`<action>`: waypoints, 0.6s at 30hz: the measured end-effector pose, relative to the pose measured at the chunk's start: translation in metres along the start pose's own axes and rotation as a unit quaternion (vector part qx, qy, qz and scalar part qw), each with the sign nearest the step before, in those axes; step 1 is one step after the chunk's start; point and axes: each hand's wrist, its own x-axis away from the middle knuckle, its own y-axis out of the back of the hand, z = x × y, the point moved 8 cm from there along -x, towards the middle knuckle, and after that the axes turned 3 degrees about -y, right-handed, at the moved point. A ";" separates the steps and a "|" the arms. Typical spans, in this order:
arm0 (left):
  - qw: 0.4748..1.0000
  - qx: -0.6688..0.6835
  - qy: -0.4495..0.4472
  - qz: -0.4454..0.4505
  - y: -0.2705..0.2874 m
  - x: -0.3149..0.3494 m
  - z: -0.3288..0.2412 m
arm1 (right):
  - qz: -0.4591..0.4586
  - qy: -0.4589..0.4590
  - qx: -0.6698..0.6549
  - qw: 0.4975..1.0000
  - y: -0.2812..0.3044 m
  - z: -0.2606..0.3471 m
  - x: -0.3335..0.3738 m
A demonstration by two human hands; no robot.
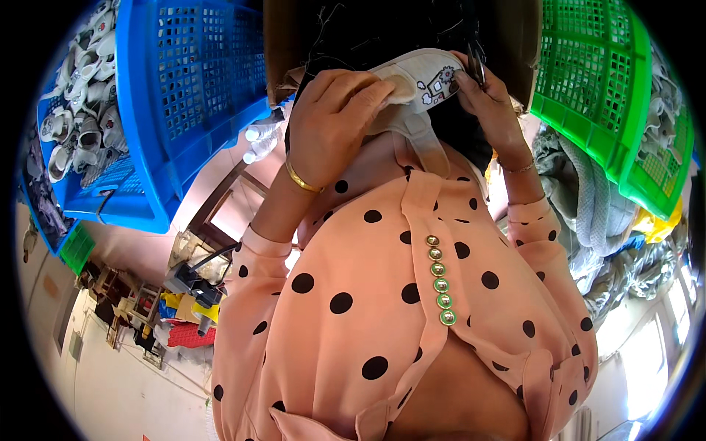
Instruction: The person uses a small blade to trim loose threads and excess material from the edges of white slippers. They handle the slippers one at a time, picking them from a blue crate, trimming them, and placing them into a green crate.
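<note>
A white shoe upper (435, 79) with a dark-outlined cartoon print and a loose strap is held up in front of my chest. My left hand (332, 117) is closed on its left edge, fingers bent over the pale lining. On the other side, my right hand (488, 110) pinches the printed edge with thumb and fingers. A pair of dark metal thread snips (477, 63) is also in that hand, its blades pointing up past the fingers. Under the upper lies black cloth (353, 33) scattered with light thread ends.
To the left stands a blue plastic crate (140, 110), with many white and grey shoe uppers (84, 110) beyond its wall. A green plastic crate (588, 95) stands at the right, near a heap of grey fabric (581, 191). Brown cardboard (278, 51) edges the black cloth.
</note>
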 end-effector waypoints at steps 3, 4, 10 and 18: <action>0.992 0.082 0.087 0.049 -0.013 0.004 0.022 | -0.109 0.188 0.361 0.907 0.002 0.033 0.005; 0.984 0.111 0.121 0.062 -0.017 0.006 0.030 | -0.136 0.189 0.382 0.894 0.002 0.041 0.008; 0.915 0.314 0.244 0.065 -0.026 0.023 0.033 | 0.009 0.130 0.352 0.927 -0.053 0.051 0.019; 0.839 0.431 0.320 0.091 -0.025 0.044 0.020 | 0.091 0.077 0.264 0.957 -0.065 0.035 0.029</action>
